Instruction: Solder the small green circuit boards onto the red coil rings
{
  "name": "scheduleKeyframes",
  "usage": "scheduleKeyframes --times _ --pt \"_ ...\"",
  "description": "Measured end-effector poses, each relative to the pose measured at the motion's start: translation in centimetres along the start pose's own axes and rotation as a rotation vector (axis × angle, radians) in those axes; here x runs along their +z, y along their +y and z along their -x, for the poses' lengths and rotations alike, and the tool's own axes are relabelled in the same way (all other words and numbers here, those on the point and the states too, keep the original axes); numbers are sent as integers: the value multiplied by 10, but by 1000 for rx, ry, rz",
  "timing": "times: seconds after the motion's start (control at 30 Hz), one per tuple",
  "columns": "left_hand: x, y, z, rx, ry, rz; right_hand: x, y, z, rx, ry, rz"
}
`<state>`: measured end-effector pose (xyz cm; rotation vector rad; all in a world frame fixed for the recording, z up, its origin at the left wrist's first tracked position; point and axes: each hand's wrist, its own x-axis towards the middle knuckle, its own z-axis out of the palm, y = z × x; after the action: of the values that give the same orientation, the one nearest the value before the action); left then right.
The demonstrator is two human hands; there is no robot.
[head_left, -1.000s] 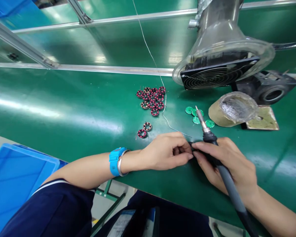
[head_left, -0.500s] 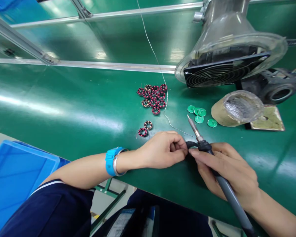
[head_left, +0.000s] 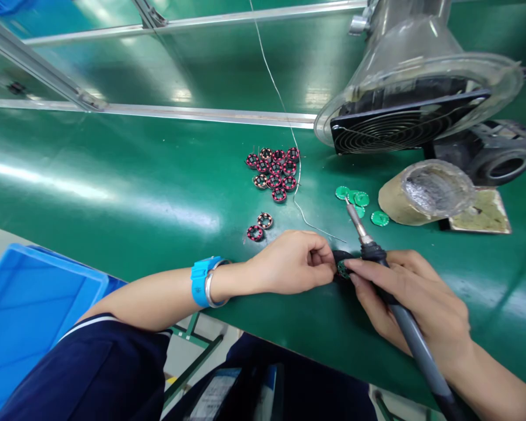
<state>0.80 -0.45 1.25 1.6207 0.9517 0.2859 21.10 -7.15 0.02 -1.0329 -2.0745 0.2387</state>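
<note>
Between your two hands, just above the near part of the green table (head_left: 127,234), sits the small dark round piece (head_left: 343,269), its green face partly showing. It lies straight off the fingertips of your left hand (head_left: 298,263), on their right side, and just left of your right hand's (head_left: 416,292) fingertips, so both are about equally near. Your left fingers are curled together and appear pinched on its edge, though the contact is partly hidden. Your right hand is closed round the soldering iron (head_left: 403,316), and its fingertips also seem to touch the piece.

The relation to mind is the iron's long axis: it slants from low right to high left, and its tip points past the piece, away from you, toward the green discs (head_left: 380,218). Whether the tip touches any of them, you cannot tell from here. The free end of the solder wire (head_left: 300,169) lies beyond the piece, near it, between your hands and the tip.
</note>
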Motion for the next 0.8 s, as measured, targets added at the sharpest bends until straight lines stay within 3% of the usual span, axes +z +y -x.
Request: scheduleKeyframes --times 0.2,0.5,0.67,0.8 --pt "-1 -1 1 -14 0 65 3 0 -1 5 17 17" --pt "0 -2 0 60 15 -22 1 1 1 9 24 19" --pt "1 -3 0 58 26 0 -21 -9 -6 111 51 6" --pt "1 -3 0 56 30 -3 -45 -15 -8 96 -7 7"
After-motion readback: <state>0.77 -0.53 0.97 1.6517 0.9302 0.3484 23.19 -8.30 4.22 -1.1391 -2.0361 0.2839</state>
